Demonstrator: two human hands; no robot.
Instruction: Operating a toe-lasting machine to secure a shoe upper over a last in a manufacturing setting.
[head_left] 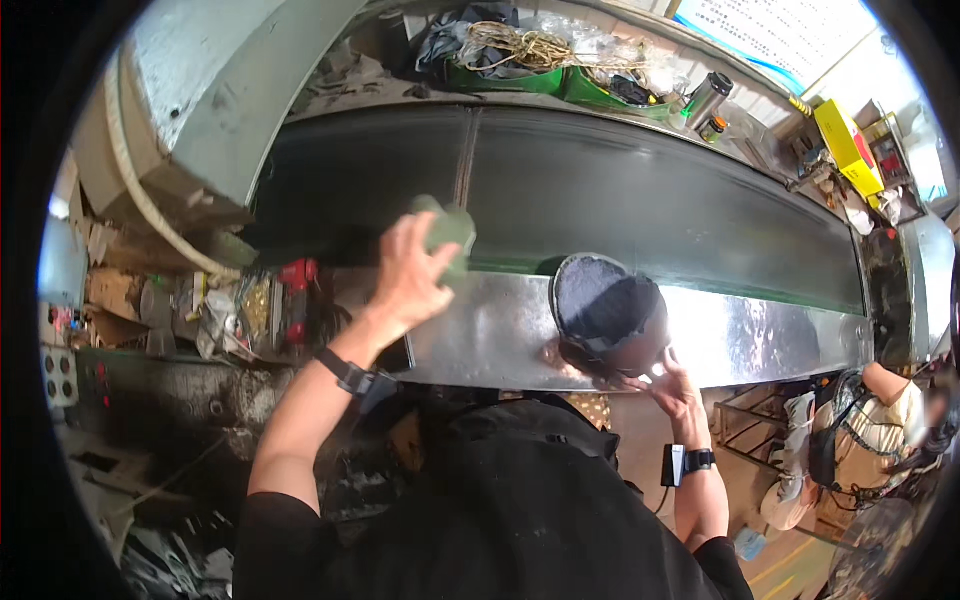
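Observation:
My left hand is raised over the edge of a dark conveyor belt, its fingers closed around a green, rounded, flat-looking piece blurred by motion. What kind of thing it is I cannot make out. To the right, my right hand grips the lower right side of a dark, rounded, hollow piece with a fuzzy dark grey-blue lining. Its opening tilts up toward me, above a shiny metal ledge. Some of the right fingers are hidden behind it.
Beyond the belt stand green bins with cords and plastic bags, a steel flask and a yellow box. A large grey machine housing overhangs the left. Wrapped items lie on a rack at right.

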